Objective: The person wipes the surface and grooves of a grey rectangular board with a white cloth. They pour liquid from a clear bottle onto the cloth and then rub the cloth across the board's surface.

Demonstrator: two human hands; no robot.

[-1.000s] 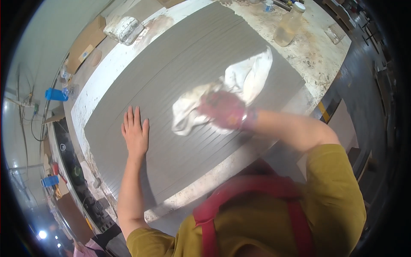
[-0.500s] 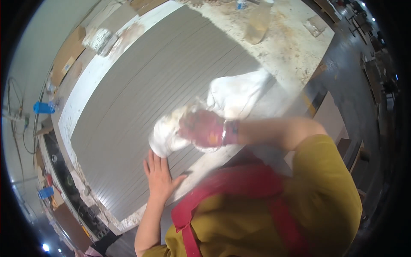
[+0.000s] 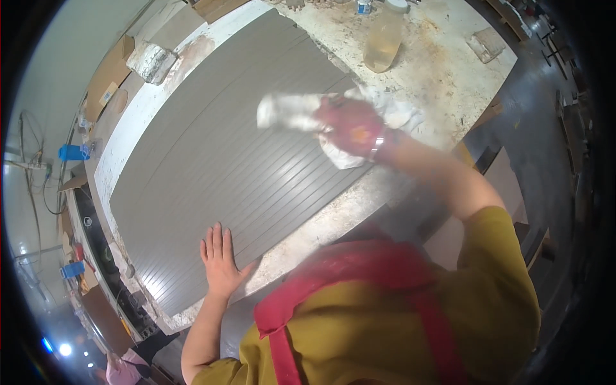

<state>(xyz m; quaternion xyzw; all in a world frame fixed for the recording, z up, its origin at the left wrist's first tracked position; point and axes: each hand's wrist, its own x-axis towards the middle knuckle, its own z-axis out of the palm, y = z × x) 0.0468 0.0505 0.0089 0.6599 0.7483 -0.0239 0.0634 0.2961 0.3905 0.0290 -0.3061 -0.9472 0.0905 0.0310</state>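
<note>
A large grey panel with fine parallel grooves (image 3: 212, 154) lies on a stained white worktable (image 3: 443, 77). My right hand (image 3: 353, 125), in a reddish glove and blurred by motion, grips a white cloth (image 3: 282, 111) over the panel's right part. One end of the cloth sticks out to the left and the rest trails below and behind the hand. Bare and flat, my left hand (image 3: 221, 263) rests on the panel's near edge, fingers spread and holding nothing.
On the table's far right stand a bottle of yellowish liquid (image 3: 383, 45) and a small blue-and-white container (image 3: 363, 7). A wrapped block (image 3: 486, 45) lies near the right corner, a whitish block (image 3: 151, 62) beyond the panel's left edge. Another person (image 3: 125, 369) is at lower left.
My right hand has swept the cloth away from me and to the right across the panel. My left hand has shifted slightly left and nearer, still flat.
</note>
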